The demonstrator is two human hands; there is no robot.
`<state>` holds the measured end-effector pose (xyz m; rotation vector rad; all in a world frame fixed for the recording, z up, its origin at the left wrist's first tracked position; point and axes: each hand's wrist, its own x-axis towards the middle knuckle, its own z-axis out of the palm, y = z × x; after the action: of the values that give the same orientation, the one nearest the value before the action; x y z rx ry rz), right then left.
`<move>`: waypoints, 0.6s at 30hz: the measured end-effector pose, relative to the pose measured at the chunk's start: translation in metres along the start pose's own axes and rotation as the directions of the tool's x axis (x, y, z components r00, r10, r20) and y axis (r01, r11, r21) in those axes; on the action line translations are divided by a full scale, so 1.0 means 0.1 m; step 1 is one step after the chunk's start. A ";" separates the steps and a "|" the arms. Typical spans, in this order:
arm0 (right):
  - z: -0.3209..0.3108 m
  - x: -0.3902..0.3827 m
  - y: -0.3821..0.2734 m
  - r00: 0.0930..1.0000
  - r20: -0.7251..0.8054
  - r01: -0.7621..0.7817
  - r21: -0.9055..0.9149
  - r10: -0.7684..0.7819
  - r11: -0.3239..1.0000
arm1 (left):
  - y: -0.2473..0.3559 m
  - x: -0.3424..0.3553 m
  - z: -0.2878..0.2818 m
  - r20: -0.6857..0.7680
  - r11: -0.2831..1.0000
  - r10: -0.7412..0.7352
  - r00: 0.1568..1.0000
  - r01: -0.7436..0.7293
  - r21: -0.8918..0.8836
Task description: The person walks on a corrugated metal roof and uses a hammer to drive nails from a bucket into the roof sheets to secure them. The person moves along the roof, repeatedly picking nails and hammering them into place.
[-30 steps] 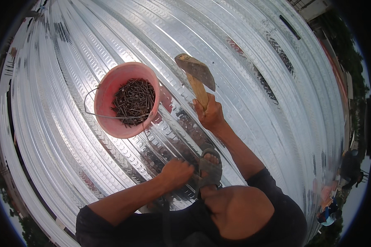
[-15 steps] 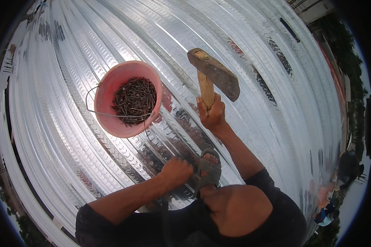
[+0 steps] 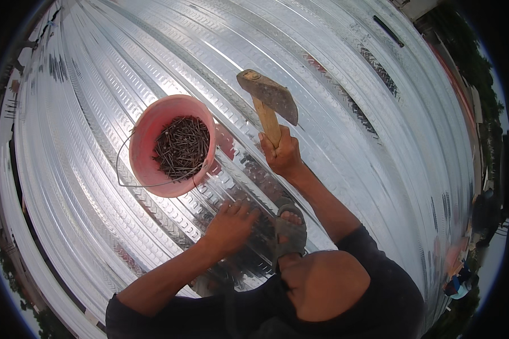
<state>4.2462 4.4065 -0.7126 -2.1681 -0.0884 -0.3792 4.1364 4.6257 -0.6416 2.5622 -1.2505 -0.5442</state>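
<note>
My right hand point(image 3: 280, 151) grips the wooden handle of a heavy metal-headed hammer point(image 3: 268, 97), held up right of a pink bucket point(image 3: 143, 155). Many dark nails point(image 3: 180, 144) lie inside the bucket, whose wire handle hangs over its near left side. Just below the bucket, my left hand point(image 3: 229, 226) is open, fingers slightly bent and apart over the shiny ribbed metal sheeting point(image 3: 345, 169); whether it touches the metal I cannot tell. My sandalled foot point(image 3: 289, 231) is on the sheeting between my two arms.
Long embossed sheets fill the surface around me. A dark narrow strip point(image 3: 388, 31) lies at the upper right. At the lower right edge another person in blue and dark clothing point(image 3: 459, 282) is partly visible. Trees point(image 3: 478, 56) and structures show beyond the sheeting's edges.
My left hand has moved forward toward the bucket and its fingers have uncurled. The raised hammer has swung a little right, then back left. The bucket sits slightly lower in the picture.
</note>
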 end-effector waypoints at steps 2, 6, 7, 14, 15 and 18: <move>0.13 -0.35 0.58 0.949 0.207 -0.170 -0.296 0.237 0.940 | 0.00 0.18 -0.43 -0.063 0.990 0.001 0.998 -0.010 -0.143; 0.13 -0.80 0.47 0.665 0.583 -0.250 -0.415 0.467 0.875 | -0.22 0.07 -1.15 -0.446 0.997 -0.081 0.891 0.066 -0.050; 0.08 -1.08 0.38 0.659 0.583 -0.269 -0.407 0.475 0.873 | -0.33 0.05 -1.25 -0.525 0.994 -0.111 0.844 0.096 -0.056; 0.04 -0.97 0.34 0.690 0.566 -0.299 -0.346 0.452 0.890 | -1.39 0.01 -1.32 0.045 0.747 -0.605 0.795 0.586 -0.313; 0.04 -0.95 0.37 0.680 0.570 -0.316 -0.339 0.461 0.886 | -1.49 0.04 -1.22 0.133 0.776 -0.559 0.819 0.572 -0.266; -0.07 -0.97 0.46 0.684 0.517 -0.380 -0.350 0.515 0.856 | -1.53 0.36 -0.99 0.126 0.819 -0.543 0.831 0.556 -0.140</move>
<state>4.1618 4.3813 -0.7745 -2.3520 0.1514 0.6284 4.3069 4.6944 -0.6166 2.7526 -0.4207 -0.8297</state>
